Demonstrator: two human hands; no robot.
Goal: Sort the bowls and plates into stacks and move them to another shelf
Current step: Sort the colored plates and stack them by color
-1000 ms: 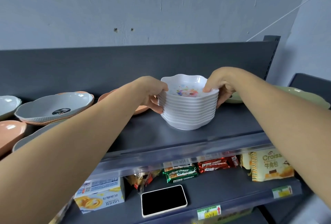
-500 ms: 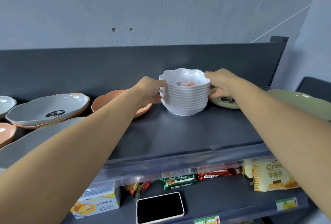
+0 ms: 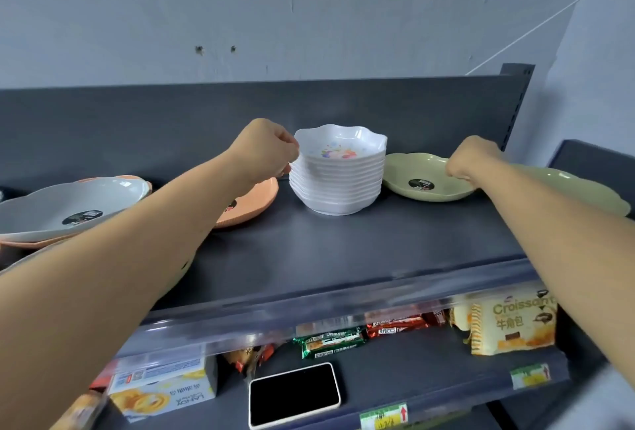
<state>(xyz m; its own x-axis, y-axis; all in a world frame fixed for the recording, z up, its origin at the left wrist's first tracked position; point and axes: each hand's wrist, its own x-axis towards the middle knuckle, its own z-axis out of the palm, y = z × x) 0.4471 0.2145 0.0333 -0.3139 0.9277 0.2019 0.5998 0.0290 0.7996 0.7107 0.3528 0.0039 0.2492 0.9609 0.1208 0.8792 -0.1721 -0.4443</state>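
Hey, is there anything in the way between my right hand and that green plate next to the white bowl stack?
Nothing visible. Your right hand is already over the far right rim of the green plate, fingers curled down at its edge. The white bowl stack sits to the plate's left, clear of that hand.

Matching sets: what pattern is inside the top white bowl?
Multicoloured splashes on the top white scalloped bowl, head view.

- One head view only, looking forward and slightly down along both outstretched forearms.
- It faces the top shelf (image 3: 343, 257) and the wall behind, close in at arm's reach.
- The lower shelf (image 3: 395, 378) fills the bottom edge.
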